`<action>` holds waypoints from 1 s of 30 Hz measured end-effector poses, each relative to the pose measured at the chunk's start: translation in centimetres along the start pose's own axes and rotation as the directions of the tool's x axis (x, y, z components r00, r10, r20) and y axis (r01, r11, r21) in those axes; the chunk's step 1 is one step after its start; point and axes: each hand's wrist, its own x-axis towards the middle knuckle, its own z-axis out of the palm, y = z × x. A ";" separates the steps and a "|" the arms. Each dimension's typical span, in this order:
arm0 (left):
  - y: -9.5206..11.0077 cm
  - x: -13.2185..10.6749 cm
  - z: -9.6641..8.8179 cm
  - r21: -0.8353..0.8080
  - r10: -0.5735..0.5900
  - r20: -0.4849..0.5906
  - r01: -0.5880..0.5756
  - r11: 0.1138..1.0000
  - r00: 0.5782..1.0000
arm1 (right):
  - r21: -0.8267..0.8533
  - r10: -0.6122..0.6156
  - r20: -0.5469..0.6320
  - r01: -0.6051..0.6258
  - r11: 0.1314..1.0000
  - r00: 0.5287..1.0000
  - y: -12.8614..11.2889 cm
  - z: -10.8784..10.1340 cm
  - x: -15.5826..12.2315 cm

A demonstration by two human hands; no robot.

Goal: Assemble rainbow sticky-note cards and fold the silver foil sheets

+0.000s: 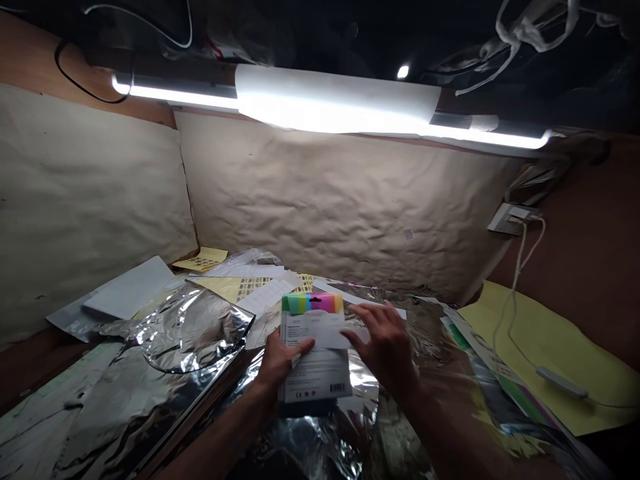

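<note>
In the middle of the head view, my left hand (281, 360) grips a box-like retail package (316, 377) by its left side, thumb lying across its face. The package has a rainbow-coloured top strip with a hanging hole, and a whitish printed panel with a barcode at its lower right. A plain pale rectangle, perhaps a label (327, 335), shows on its upper right part. Beside that edge, my right hand (383, 340) has its fingers and thumb apart; whether the thumb tip touches the label I cannot tell. Silvery foil lies under the package.
A crumpled silver foil bag (195, 327) lies to the left, near a white box (129, 287). Sheets of yellow stickers (203, 259) and white papers are at the back. On the right are yellow paper (565, 347) and a white cable (511, 300). A tube light (330, 110) hangs above.
</note>
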 end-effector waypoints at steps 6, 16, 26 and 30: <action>1.4 0.3 -1.0 0.126 0.182 -0.291 -0.151 0.980 0.939 | 0.319 0.054 -0.140 -0.007 0.948 0.989 -1.4 1.7 -1.0; 1.2 -1.1 -1.0 0.463 0.391 -0.151 -0.284 0.839 0.908 | 0.747 0.316 0.132 -0.304 0.592 0.939 -2.7 3.8 -2.0; 0.8 -0.5 -1.2 0.095 0.141 0.131 -0.154 0.984 0.981 | 0.855 0.255 0.374 -0.438 0.279 0.892 -3.7 5.3 -3.4; 0.7 -0.3 -1.2 0.111 0.124 0.249 -0.156 0.981 0.960 | 0.852 0.314 0.396 -0.472 0.224 0.863 -3.2 6.3 -5.0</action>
